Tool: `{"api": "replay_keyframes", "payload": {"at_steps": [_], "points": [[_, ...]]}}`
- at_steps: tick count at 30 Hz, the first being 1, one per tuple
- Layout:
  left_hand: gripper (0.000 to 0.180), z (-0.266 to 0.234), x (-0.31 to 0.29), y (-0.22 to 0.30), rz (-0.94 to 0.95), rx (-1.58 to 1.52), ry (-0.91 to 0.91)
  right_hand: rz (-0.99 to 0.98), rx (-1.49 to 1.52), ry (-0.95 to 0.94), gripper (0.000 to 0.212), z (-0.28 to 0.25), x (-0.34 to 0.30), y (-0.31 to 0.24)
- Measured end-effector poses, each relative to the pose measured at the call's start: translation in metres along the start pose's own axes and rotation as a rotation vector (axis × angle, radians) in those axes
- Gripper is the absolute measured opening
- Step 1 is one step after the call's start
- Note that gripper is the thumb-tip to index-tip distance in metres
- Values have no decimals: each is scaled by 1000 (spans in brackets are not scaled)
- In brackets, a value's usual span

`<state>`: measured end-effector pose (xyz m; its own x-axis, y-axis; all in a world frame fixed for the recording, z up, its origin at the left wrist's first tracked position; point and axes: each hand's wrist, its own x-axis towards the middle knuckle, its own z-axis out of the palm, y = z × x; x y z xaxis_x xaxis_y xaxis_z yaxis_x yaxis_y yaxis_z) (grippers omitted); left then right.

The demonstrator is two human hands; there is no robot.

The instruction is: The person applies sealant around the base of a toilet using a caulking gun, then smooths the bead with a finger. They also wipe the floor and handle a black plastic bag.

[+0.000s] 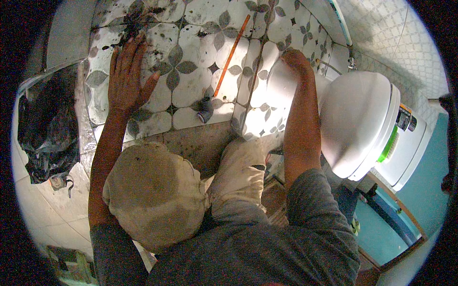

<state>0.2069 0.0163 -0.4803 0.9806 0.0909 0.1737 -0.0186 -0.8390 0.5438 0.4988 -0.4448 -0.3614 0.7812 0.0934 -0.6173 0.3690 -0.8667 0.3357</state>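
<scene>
Near the dark smears on the patterned tile floor (195,90), my left hand (126,71) rests with its fingers stretched out and the thumb spread. Farther right, my right hand (298,64) is closed, its fingers curled down beside a smooth white shape (280,81) that is washed out by bright light. Whether the hand grips that shape, and what it is, I cannot tell. Between the hands lies a thin orange stick (231,55), pencil-like. Closer to me is a short dark cylinder (205,114) with a pale end.
A white toilet (355,119) stands at the right, with a dark container (404,117) and a green brush (389,145) on it. A black plastic bag (50,124) lies at left, near a small box-shaped tool with a strap (59,181). My beige-trousered knee (152,190) rises in front.
</scene>
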Motion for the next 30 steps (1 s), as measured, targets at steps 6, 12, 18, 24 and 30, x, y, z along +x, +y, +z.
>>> {"api": "replay_keyframes", "payload": {"at_steps": [6,12,18,24,30], "points": [[80,-1,0,-1,3,-8,6,114,-172,-101,42,-8,0,-24],[80,1,0,-1,16,35,-27,49,-277,105,40,-9,-33,-59],[79,3,-2,-1,14,3,14,-91,-401,97,40,-9,-59,-71],[79,5,-3,-2,52,3,46,-174,-378,239,38,12,-76,-74],[78,1,-2,0,50,-12,52,-211,-360,265,38,23,-96,-83]]}}
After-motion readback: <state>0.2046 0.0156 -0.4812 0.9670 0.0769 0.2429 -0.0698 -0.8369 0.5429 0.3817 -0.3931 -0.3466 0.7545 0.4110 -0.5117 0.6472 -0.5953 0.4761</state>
